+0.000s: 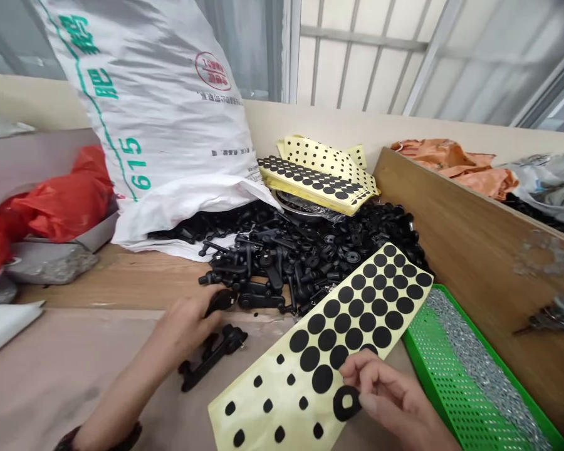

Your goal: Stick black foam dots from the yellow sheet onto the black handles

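My left hand is closed on a black plastic part with a round end, at the front edge of a heap of similar black parts. Just below that hand, another black crank-shaped part lies on the work surface. Between thumb and fingers, my right hand pinches a round black adhesive pad with a hole in its middle, over the lower right edge of a pale yellow backing sheet. Rows of black discs cover the sheet's upper part, while small black dots mark its lower part.
A white woven sack spills black parts from its mouth. More sticker sheets rest on a metal bowl behind the heap. A green basket of small metal pieces stands right, beside a wooden divider. Red plastic bags sit left.
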Available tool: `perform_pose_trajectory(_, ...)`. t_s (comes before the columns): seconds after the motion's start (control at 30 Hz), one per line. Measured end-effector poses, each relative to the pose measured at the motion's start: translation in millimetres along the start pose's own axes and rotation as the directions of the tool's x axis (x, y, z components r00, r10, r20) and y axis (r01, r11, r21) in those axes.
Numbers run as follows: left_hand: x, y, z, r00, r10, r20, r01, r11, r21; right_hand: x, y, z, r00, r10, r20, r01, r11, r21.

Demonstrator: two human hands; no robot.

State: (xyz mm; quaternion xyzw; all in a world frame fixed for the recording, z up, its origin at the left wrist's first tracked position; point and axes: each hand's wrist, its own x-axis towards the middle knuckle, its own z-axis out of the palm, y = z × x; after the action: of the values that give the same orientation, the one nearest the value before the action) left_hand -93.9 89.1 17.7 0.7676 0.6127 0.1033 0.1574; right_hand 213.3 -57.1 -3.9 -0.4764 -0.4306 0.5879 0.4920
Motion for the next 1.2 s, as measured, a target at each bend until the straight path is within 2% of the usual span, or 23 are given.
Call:
perform_pose_trajectory(0.07, -11.6, 9.4, -1.8, 0.999, -0.011, 0.034, 0.021, 0.956, -0.292, 3.0, -2.5, 2.1, 1.0, 0.012, -0.006, -0.012, 0.998, 0.06)
perform_pose_trajectory(0.13, -25.8, 27.3, 4.0, 0.988, -0.008, 0.155, 0.104, 0.777, -0.621, 7.4, -5.6, 5.7, 1.0, 0.011, -0.014, -0.009, 0.994, 0.111)
perform_pose_trajectory(0.17, -32.8, 38.4, 9.3, 0.971, 0.027, 0.236, 0.156, 0.677, -0.72, 10.0, -6.9, 8.3, 1.0, 0.009, -0.016, -0.007, 0.992, 0.129)
perform_pose_trajectory(0.27, -49.1, 71.5, 28.5, 0.905, 0.15, 0.399, 0.292, 0.462, -0.837, 16.9, -8.6, 17.4, 1.0, 0.007, -0.028, -0.003, 0.99, 0.139)
perform_pose_trajectory(0.4, -57.3, 95.7, 44.4, 0.848, 0.203, 0.489, 0.407, 0.341, -0.847, 21.3, -3.2, 24.7, 0.999, 0.015, -0.036, -0.01, 0.992, 0.13)
perform_pose_trajectory(0.57, -56.7, 97.8, 50.8, 0.817, 0.24, 0.525, 0.45, 0.305, -0.839, 21.9, 2.9, 23.7, 0.998, 0.017, -0.055, -0.011, 0.993, 0.114)
perform_pose_trajectory(0.87, -54.7, 99.3, 50.3, 0.783, 0.242, 0.573, 0.473, 0.368, -0.801, 21.7, 0.8, 23.3, 0.999, 0.01, -0.039, -0.007, 0.998, 0.059)
perform_pose_trajectory(1.2, -56.4, 99.7, 54.7, 0.79, 0.264, 0.554, 0.441, 0.382, -0.812, 21.3, -6.8, 26.2, 0.998, 0.03, -0.06, -0.031, 0.999, -0.016)
